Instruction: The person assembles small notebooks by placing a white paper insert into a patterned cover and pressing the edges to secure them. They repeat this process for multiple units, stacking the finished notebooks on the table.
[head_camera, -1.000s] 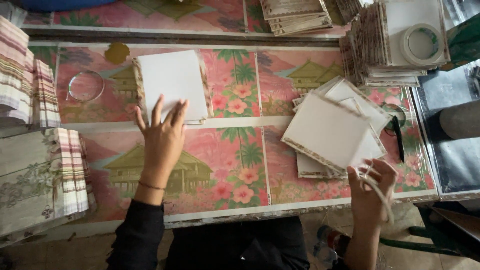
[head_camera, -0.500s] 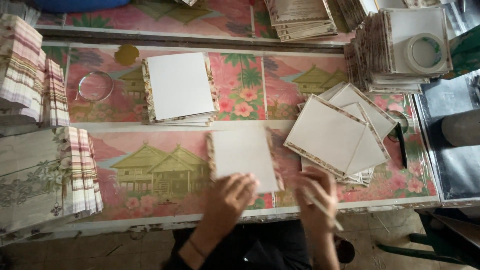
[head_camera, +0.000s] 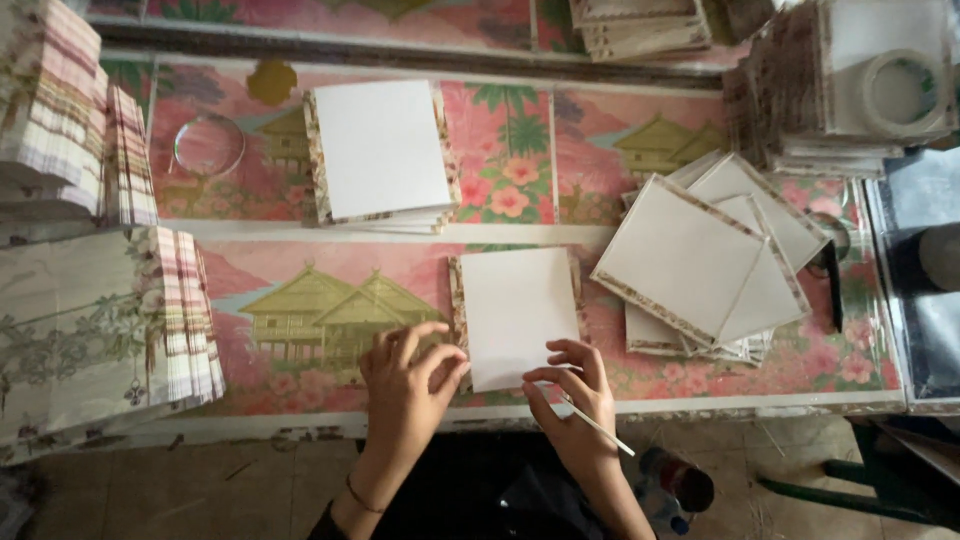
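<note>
The table, covered in glossy pink floral sheeting, is supporting a flat rectangular white card with a patterned border, its long axis running away from the person. The left hand is resting palm-down with fingertips touching the card's near-left corner. The right hand is curling over the near edge, pinching a thin white stick

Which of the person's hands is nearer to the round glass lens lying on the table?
Left. The left hand rests at the white card's lower left corner, below and right of the lens; the right hand is further right, at the card's bottom edge.
</note>
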